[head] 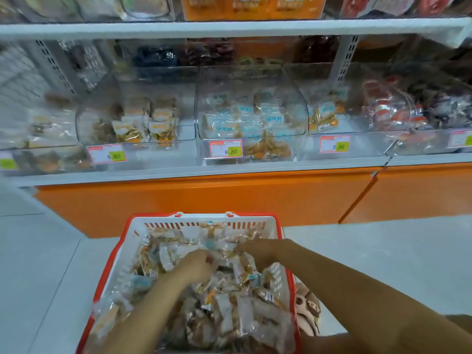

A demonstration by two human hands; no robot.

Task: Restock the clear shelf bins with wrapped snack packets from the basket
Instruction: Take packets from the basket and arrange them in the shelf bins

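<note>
Along the shelf's front edge stand clear bins, each with a price tag [225, 148] low on its front so the contents show above it. Toward the left end, one bin [85, 123] holds orange-labelled packets [143, 126] piled only at the back, leaving room in front. The middle bin [299, 108] carries blue-labelled packets [245, 118] heaped higher. The next bin [362, 140] is sparse, with a few packets slumped against its left wall.

Below, on the floor, the basket [204, 216] sits close to the shelf's orange base, probably so each handful travels a short way up. It is heaped with snack packets [229, 310]. The left hand [196, 264] is knuckles up, fingers curled round a clump of wrappers, seemingly gathering a handful. Just beside it, the right hand [258, 251] reaches in from the basket's right rim. Its fingertips sink under crinkled film, and through the blur I cannot tell whether they pinch anything.
</note>
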